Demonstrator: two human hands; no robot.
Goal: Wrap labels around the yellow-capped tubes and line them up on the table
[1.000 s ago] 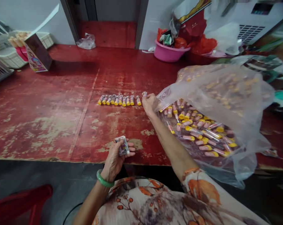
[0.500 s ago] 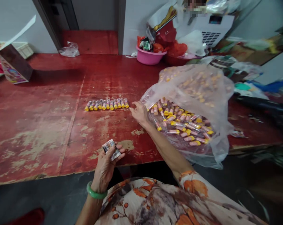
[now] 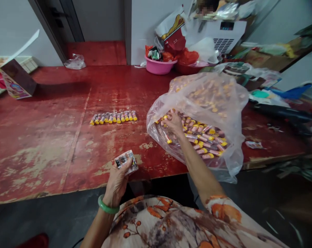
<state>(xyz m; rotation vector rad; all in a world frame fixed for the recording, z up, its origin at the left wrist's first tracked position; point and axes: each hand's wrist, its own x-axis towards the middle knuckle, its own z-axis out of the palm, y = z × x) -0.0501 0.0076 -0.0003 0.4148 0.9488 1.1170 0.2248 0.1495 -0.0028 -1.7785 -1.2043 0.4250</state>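
My left hand [image 3: 119,175], with a green bangle at its wrist, is closed around a small stack of printed cards [image 3: 124,158] near the table's front edge, thumb on top. My right hand [image 3: 175,124] reaches into the mouth of a large clear plastic bag [image 3: 156,103]. Its bent fingers close on a small clear tube with a yellow cap [image 3: 166,117], one of many in the pile; the fingertips are partly hidden. Left of the bag, a row of similar filled tubes [image 3: 118,117] lies side by side on the red table [image 3: 54,137], yellow ends toward me.
A pink basin [image 3: 161,67] with wrappers stands at the back beside red bags. At the far left is a cardboard display box [image 3: 18,81]. A dark tool-like object [image 3: 282,112] and a small printed packet [image 3: 254,144] lie right of the bag. Part of another person shows at the top.
My right hand has moved from the right end of the tube row into the bag's opening. My left hand keeps the cards, now turned flatter toward me. The view has shifted slightly right.
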